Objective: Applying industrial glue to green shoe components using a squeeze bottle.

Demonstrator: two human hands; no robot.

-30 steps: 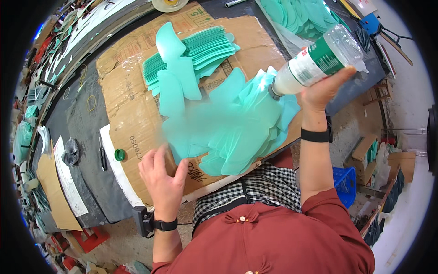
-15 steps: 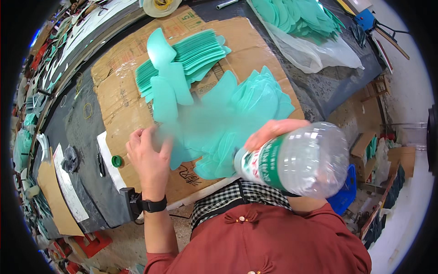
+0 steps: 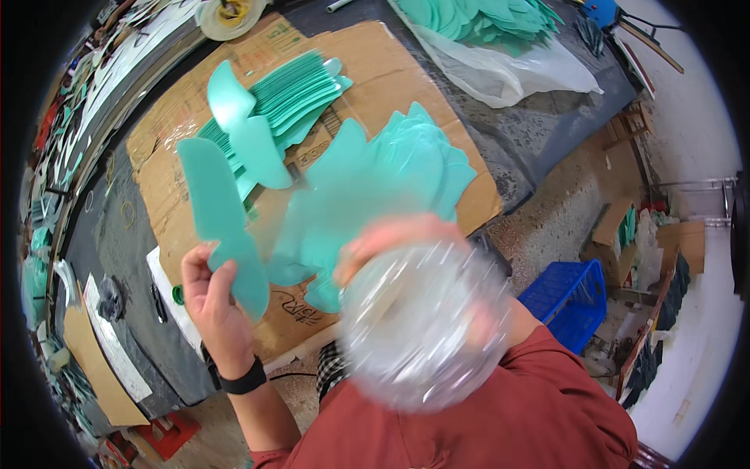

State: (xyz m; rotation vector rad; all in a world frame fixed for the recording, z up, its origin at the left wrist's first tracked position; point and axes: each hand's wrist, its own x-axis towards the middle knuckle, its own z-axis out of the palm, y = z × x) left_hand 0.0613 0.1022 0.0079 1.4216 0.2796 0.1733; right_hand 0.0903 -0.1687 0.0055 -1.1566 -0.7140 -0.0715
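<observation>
Workbench (image 3: 547, 133) runs diagonally across the view, dark top, with a big flattened cardboard sheet (image 3: 406, 70) laid on it as a work surface, probably to protect the top and give the cut pieces a clean bed. On the cardboard: a fanned stack of teal cut pieces (image 3: 301, 98) at the upper left, and a looser pile of larger teal pieces (image 3: 406, 172) nearer the person, overlapping. A clear plastic bag (image 3: 516, 74) with more teal pieces (image 3: 476, 19) on it sits at the far end, well apart from the hands. Blue crate (image 3: 570, 301) on the floor to the right of the bench, tape roll (image 3: 226, 14) at the top edge. Clear plastic bottle (image 3: 426, 324) is tipped up bottom-first toward the camera, very close and heavily blurred, so it fills the lower centre; right hand (image 3: 398, 238) is wrapped around it, fingers closed on the body, only the top of the hand visible above the blur. Held that high and tilted, it reads as being at the person's mouth, though that's a judgement. Left hand (image 3: 211, 293) pinches one long curved teal strip (image 3: 223, 223) by its lower end, thumb on the near face, lifted clear above the cardboard near its front edge. Small green bottle cap (image 3: 178, 295) lies on the bench just beside that hand
</observation>
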